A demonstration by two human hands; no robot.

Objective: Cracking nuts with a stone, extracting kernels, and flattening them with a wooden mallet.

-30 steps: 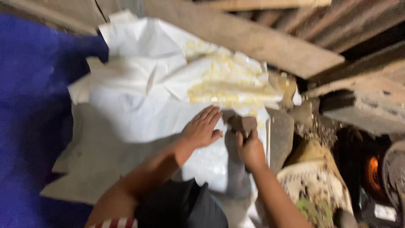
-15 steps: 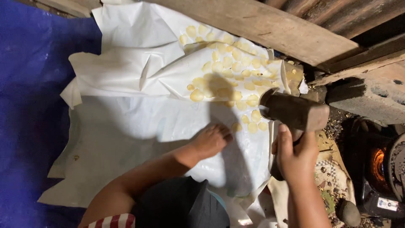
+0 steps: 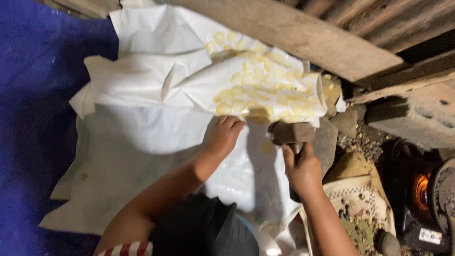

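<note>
Blue cloth (image 3: 33, 118): far left of the hands.
Wooden beam (image 3: 303, 35): above them, slanting.
Glowing fire (image 3: 421, 192): right of the hands.
Patterned cloth (image 3: 365, 204): beside the right forearm.

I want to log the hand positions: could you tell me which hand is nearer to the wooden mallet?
Right. The right hand grips the mallet by its handle; the left hand rests apart, flat on the white sheet.

Bare forearms – red-and-white striped sleeve (image 3: 127, 248) at left shoulder.

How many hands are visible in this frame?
2. The left hand rests flat on the white plastic sheet; the right hand grips the handle of a dark wooden mallet beside it. No other hands show.
</note>
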